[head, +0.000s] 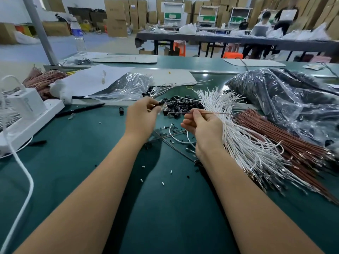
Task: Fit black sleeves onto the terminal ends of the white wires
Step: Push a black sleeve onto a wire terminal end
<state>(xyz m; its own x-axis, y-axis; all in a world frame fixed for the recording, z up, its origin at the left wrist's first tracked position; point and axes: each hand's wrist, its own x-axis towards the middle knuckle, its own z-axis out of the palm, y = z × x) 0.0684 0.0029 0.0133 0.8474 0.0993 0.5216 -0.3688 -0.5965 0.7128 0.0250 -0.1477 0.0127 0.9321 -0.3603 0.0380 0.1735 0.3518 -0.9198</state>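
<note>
At the far left of the dark green matte table (77, 162), well left of the heap of small black cylindrical sleeves (180, 106), a white plastic power strip (27, 123) carries a blocky white charger, its smooth white cable looping down toward the near edge. Nearer the heap, a crinkled clear plastic bag (128, 87) lies on white paper. The left hand (142, 116) sits just left of the heap, fingertips pinched on one black rubbery sleeve (161, 103). Just below the heap, the right hand (201, 123) is closed on a thin stiff wire (211, 113) that runs level to the right; its colour reads brownish rather than white. Right of the heap, a thick bundle of slender white wires (238, 136) fans out, touching a flat sheaf of reddish-brown wires (286, 142) with metal terminal ends. Beyond those, a glossy clear bag of dark parts (286, 99) bulges.
</note>
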